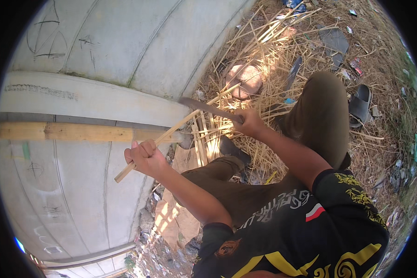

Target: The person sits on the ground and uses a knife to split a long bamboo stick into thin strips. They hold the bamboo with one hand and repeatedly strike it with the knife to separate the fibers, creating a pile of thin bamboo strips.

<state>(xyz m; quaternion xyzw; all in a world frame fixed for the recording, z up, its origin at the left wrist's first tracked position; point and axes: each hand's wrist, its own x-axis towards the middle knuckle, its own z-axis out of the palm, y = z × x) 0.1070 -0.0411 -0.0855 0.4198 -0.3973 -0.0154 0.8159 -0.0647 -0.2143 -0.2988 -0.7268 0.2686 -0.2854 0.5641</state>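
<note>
Bamboo strip (160, 139) clamped in the left hand (146, 157), fingers curled tight round its lower end, slanting up toward the concrete ledge (92, 99). Right hand (250, 123) fisted on the knife (208, 109) handle, blade laid across the strip, loose splints (206, 139) piled just below

A thin, pale bamboo strip (164, 136) slants from lower left up to the right, gripped near its lower end. A long, dark, flat blade (207, 109) meets it near its upper end.
</note>
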